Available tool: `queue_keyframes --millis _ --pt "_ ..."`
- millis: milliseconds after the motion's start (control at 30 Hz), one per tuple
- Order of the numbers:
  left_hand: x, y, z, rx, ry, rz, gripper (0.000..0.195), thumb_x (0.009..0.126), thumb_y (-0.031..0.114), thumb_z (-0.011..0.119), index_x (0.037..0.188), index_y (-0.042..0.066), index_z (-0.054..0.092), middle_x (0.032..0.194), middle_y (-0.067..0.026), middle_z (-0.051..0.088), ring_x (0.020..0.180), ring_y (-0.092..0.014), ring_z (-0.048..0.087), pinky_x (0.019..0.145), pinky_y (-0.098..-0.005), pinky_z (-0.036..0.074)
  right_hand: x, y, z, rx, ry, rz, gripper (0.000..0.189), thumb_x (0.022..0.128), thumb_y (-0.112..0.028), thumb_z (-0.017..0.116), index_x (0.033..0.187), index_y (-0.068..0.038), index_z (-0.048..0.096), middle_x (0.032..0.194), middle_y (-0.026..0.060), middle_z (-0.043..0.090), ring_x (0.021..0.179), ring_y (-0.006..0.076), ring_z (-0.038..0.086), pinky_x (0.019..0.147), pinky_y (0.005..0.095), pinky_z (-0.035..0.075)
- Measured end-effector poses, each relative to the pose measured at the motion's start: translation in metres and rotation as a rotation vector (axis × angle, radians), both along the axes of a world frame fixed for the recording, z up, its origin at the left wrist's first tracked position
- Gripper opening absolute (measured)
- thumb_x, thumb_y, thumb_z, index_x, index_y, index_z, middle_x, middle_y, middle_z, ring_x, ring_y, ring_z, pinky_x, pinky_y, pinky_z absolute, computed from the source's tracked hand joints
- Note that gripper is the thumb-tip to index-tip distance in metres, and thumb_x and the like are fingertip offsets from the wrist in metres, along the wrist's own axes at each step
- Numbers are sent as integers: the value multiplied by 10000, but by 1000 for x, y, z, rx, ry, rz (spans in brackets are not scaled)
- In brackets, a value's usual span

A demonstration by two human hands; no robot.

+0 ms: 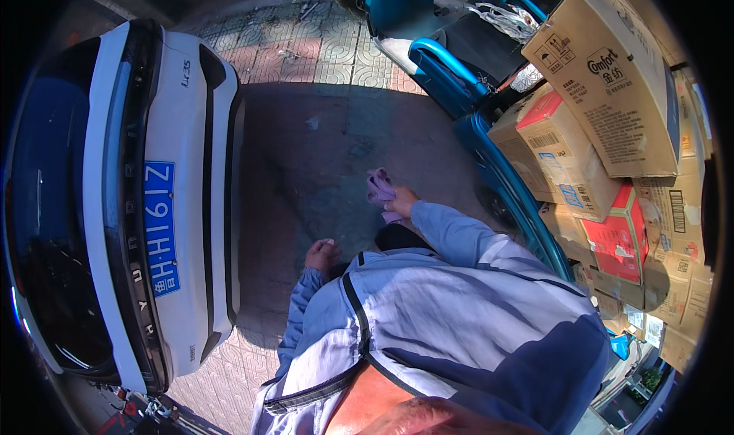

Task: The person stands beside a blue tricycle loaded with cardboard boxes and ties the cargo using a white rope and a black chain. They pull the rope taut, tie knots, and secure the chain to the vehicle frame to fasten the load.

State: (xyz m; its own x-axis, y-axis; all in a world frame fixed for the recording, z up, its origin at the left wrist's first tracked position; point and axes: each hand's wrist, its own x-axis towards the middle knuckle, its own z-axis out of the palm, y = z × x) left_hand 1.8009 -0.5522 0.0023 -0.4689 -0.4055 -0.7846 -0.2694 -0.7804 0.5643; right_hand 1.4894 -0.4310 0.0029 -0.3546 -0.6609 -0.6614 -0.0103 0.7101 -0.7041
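Observation:
My right hand (403, 201) grips a bundled purple strap (379, 187) that looks like folded fabric. Loops of it stick out past the fingers, and a short end hangs below. My left hand (323, 255) is held low in front of my body, fingers curled in, with nothing visible in it. Both hands are over the shaded paving (321, 171), between a parked car and a loaded cargo vehicle. The light blue jacket sleeves cover both arms down to the wrists.
A white Hyundai car (183, 108) stands close on the left, rear end towards me. On the right, a teal cargo tricycle (499, 165) carries stacked cardboard boxes (608, 91) and a red box (618, 243). Sunlit patterned paving (338, 51) lies beyond the shade.

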Motion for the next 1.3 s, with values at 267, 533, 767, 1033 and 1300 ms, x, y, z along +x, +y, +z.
queue_keyframes --millis 267,533,767,1033,1300 --pt "-181 -46 61 240 175 -193 548 883 513 642 1269 140 534 1238 -95 603 1102 -320 592 928 -562 468 8 -93 29 -143 347 221 409 713 -158 710 1089 -38 600 940 214 677 889 391 667 764 471 527" --pt "-254 -130 20 447 328 -255 449 955 445 563 1271 127 535 1185 -97 630 1038 -289 627 864 -515 519 -56 -138 45 -270 288 145 606 635 -270 786 1137 -2 575 1049 216 649 993 370 638 853 444 510" --pt "-320 -198 28 399 370 -368 329 969 280 585 1178 26 576 1055 -127 662 929 -289 666 814 -486 562 -100 -173 106 -322 -170 -276 550 746 -227 762 1202 26 586 1052 154 659 943 211 629 816 325 505" --pt "-399 -205 29 170 243 -566 231 927 62 584 1148 -5 596 983 -132 680 831 -271 693 744 -428 599 -132 -133 87 -304 -233 -808 328 862 -144 696 1144 -1 613 982 84 627 889 156 594 774 322 503" --pt "-525 -196 104 -208 248 -771 319 820 169 751 1056 -12 637 891 -85 675 745 -215 678 674 -356 565 -145 -53 30 -208 -271 -1143 228 847 -186 693 1010 -32 651 860 66 625 766 151 597 652 299 501"
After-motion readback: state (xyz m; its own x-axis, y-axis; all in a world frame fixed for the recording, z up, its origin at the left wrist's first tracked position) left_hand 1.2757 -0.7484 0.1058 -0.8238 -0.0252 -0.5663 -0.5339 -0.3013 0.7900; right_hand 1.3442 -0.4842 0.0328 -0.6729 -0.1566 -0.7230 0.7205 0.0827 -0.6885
